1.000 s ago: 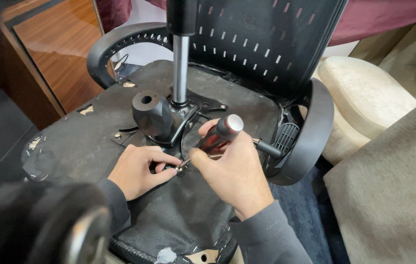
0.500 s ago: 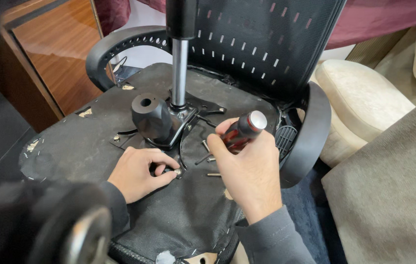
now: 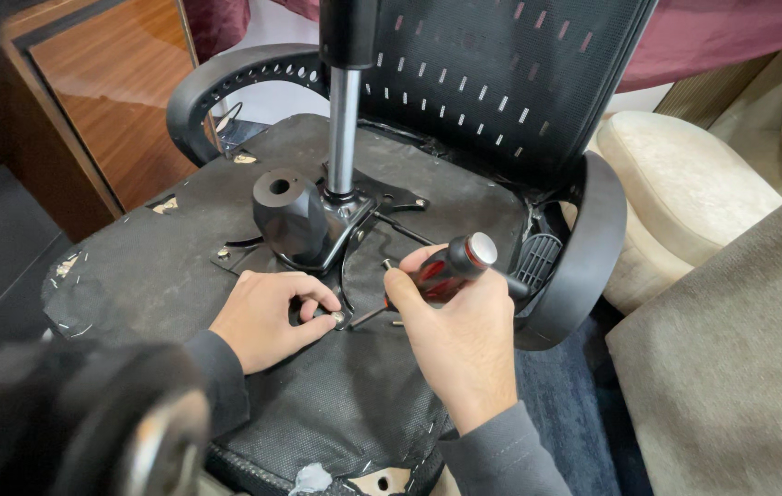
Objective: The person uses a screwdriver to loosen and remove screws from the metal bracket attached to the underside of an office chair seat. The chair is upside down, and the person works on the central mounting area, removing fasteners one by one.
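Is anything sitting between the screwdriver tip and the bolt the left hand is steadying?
Nothing visible. The red-and-black screwdriver in the right hand slants toward the silver bolt pinched by the left hand; only bare black seat underside lies between.

The thin metal shaft of the red-and-black-handled screwdriver [image 3: 446, 266] was largely covered by the right hand [image 3: 460, 335], and its tip was too small to tell whether it met the small silver bolt head [image 3: 339, 318]. The left hand [image 3: 267, 317] hid whatever its fingers pinched beside that bolt. A blurred dark rounded object [image 3: 79, 422] was cut off by the lower left edge
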